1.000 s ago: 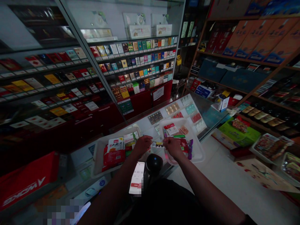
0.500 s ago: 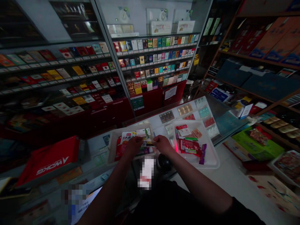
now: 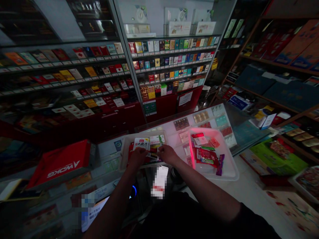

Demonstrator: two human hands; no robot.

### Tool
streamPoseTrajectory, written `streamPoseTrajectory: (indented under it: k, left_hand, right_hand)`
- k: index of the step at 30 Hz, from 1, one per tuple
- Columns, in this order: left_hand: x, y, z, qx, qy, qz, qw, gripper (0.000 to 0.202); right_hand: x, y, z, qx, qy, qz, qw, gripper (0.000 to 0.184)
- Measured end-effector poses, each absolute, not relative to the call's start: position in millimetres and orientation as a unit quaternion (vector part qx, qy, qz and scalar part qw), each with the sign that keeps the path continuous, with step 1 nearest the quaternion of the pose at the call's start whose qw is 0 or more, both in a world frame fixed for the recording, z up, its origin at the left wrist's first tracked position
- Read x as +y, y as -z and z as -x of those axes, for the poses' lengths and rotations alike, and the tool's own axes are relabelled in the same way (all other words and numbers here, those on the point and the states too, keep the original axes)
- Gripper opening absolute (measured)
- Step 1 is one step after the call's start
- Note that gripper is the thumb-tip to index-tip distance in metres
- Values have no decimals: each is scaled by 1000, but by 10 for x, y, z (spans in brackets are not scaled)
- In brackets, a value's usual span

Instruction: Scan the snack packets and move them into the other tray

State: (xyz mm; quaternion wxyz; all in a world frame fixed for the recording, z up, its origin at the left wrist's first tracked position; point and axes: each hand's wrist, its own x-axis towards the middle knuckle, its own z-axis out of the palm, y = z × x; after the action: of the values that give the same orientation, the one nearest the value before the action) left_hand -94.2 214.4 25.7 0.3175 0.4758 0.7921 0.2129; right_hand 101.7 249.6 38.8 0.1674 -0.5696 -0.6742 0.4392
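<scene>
Both hands work over the left white tray (image 3: 123, 158), which holds several snack packets. My left hand (image 3: 138, 156) has its fingers curled at the near side of a white packet with dark lettering (image 3: 141, 143). Opposite it, my right hand (image 3: 167, 154) is closed in a pinch by a white-and-green packet (image 3: 156, 139). Between the fingertips lies a small dark item with a pale edge (image 3: 152, 154); its kind is too dim to tell. What the fingers grip is largely hidden.
The right white tray (image 3: 233, 169) holds red packets (image 3: 205, 155) and a purple packet (image 3: 220, 164). A lit phone (image 3: 160, 179) lies near my body. A red box (image 3: 59, 164) stands left on the glass counter. Cigarette shelves (image 3: 171, 54) line the back.
The view has shifted slightly, so the scene sits further right. My hands have drawn a little lower over the left tray. Red light now spreads along the right tray's left side.
</scene>
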Motion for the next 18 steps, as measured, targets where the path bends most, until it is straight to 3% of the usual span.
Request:
streamPoseTrajectory:
  k: [6, 18]
  left_hand:
    - [2198, -437, 786, 788, -179, -506, 302, 24]
    - [2349, -693, -106, 680, -288, -561, 374, 24]
  right_hand:
    - [2489, -462, -1104, -674, -437, 562, 196, 9]
    - [2615, -437, -1922, -596, -439, 595, 315, 17]
